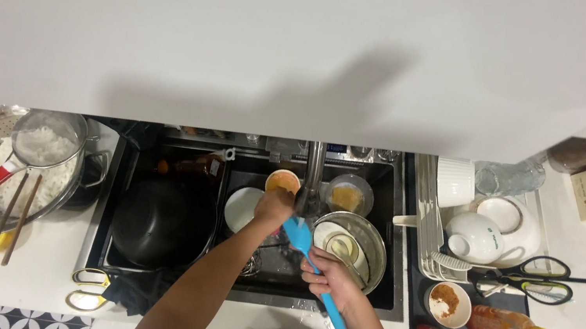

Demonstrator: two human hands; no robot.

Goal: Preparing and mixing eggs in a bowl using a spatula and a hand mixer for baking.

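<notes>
Item 1: bright blue plastic spatula [308, 266], over the black sink [380, 282], blade under the steel tap [314, 168]. My right hand [329, 278] has its fingers closed round the handle; my left hand [275, 205] rubs the blade, fingers curled, grip unclear. Step, as I judge: washing the blade. Next calls for turning it. Item 2: steel bowl [368, 237], beside.

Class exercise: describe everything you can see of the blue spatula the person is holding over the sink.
The blue spatula looks like smooth plastic or silicone, one bright colour throughout. Its broad rounded head points up toward the tap, its slim handle slants down-right past the sink's front edge. The right hand grips the handle mid-length; the left hand is at the head, fingers against it. It hangs above the sink, over dirty dishes.
</notes>
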